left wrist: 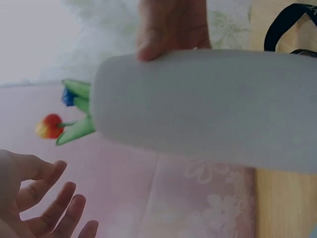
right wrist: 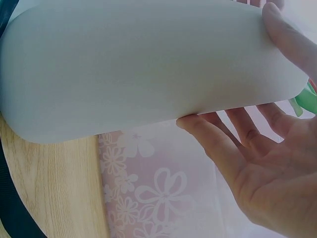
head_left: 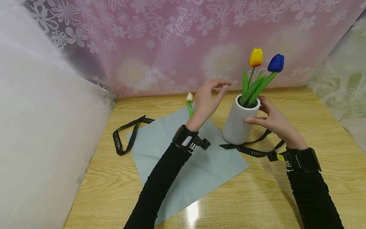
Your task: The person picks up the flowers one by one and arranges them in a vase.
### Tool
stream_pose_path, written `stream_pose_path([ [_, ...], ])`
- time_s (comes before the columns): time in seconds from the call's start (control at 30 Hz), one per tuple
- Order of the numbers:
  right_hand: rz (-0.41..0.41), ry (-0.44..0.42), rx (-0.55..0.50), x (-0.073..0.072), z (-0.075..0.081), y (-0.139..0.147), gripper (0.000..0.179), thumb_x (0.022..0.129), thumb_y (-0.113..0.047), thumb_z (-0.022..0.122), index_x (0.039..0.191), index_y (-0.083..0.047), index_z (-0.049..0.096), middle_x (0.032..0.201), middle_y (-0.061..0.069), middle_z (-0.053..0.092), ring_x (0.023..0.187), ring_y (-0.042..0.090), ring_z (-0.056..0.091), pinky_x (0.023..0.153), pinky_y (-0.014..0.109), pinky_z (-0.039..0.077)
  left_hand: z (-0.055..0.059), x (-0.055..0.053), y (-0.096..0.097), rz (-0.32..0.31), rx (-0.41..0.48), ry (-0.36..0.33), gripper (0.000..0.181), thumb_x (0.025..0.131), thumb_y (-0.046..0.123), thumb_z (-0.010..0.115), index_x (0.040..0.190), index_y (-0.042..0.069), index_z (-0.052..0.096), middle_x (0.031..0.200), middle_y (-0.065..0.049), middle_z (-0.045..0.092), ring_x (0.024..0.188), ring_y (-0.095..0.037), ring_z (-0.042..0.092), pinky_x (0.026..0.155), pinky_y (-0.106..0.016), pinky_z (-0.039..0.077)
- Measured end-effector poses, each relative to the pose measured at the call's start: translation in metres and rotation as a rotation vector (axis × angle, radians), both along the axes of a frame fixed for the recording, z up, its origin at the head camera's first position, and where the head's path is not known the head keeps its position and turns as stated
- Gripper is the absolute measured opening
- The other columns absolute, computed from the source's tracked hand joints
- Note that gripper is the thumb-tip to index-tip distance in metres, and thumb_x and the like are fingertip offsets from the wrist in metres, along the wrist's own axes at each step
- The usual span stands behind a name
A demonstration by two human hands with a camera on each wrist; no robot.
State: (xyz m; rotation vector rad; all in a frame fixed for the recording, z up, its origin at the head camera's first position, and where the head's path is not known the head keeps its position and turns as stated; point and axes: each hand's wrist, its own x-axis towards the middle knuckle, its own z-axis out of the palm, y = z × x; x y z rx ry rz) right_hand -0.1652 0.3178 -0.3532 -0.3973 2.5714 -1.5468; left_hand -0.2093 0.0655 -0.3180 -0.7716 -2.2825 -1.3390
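Note:
A white vase [head_left: 238, 122] holds a yellow-orange tulip [head_left: 255, 57] and a blue tulip [head_left: 276, 63] with green leaves. My right hand [head_left: 275, 119] grips the vase near its rim, thumb on the near side and fingers around the right side. To the left of the vase, my left hand [head_left: 207, 101] is raised with its fingers loosely bent and nothing in them. In the left wrist view, the left hand's fingertips [left wrist: 60, 164] show apart from the vase. A white tulip [head_left: 189, 97] lies behind the left hand, which hides part of its stem.
A grey-blue paper sheet [head_left: 197, 171] is spread on the wooden table [head_left: 246, 200]. One black lettered ribbon [head_left: 116, 140] loops at its left, another [head_left: 254, 153] runs by the vase's base. A pink flowered cloth [head_left: 171, 47] hangs along the table's back edge.

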Motion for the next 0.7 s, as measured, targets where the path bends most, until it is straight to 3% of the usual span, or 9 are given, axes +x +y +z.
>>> stream_pose_path([
  [0.1,0.002,-0.006,-0.008,0.000,0.000,0.000,0.084,0.093,-0.014,0.076,0.159,-0.033,0.027,0.158,0.004,0.033,0.142,0.034,0.034,0.087,0.012,0.047,-0.001,0.000,-0.015,0.008,0.089,-0.014,0.022,0.104,0.019,0.060,0.118,0.008,0.074,0.117,-0.008,0.070,0.104,-0.017,0.069,0.088,-0.017,0.053],
  [0.23,0.001,-0.008,0.008,0.000,-0.001,0.001,0.084,0.093,-0.015,0.076,0.159,-0.033,0.027,0.157,0.004,0.034,0.142,0.034,0.034,0.088,0.014,0.046,-0.010,0.000,-0.036,0.066,0.145,-0.043,0.021,0.104,0.018,0.061,0.116,0.008,0.074,0.114,-0.008,0.072,0.100,-0.018,0.070,0.088,-0.020,0.055],
  [0.47,0.001,-0.012,0.019,-0.001,-0.003,0.001,0.085,0.093,-0.014,0.075,0.159,-0.035,0.025,0.159,0.004,0.032,0.144,0.035,0.033,0.104,0.051,0.044,-0.039,-0.002,-0.062,0.221,0.122,-0.079,0.019,0.103,0.017,0.062,0.115,0.007,0.074,0.110,-0.010,0.072,0.096,-0.022,0.070,0.079,-0.026,0.058],
  [0.57,0.000,-0.007,0.021,-0.002,-0.003,0.001,0.086,0.093,-0.014,0.075,0.160,-0.035,0.025,0.159,0.005,0.032,0.144,0.036,0.033,0.102,0.038,0.048,-0.051,-0.005,-0.068,0.262,0.095,-0.097,0.018,0.102,0.014,0.064,0.115,0.006,0.073,0.110,-0.011,0.071,0.092,-0.024,0.070,0.076,-0.028,0.058],
  [0.7,0.004,0.001,0.014,-0.002,-0.003,0.000,0.085,0.093,-0.012,0.075,0.159,-0.036,0.026,0.157,0.004,0.033,0.142,0.035,0.034,0.088,0.012,0.047,-0.064,-0.009,-0.074,0.304,0.020,-0.140,0.017,0.100,0.011,0.066,0.114,0.005,0.073,0.110,-0.010,0.073,0.088,-0.025,0.071,0.073,-0.031,0.057],
])
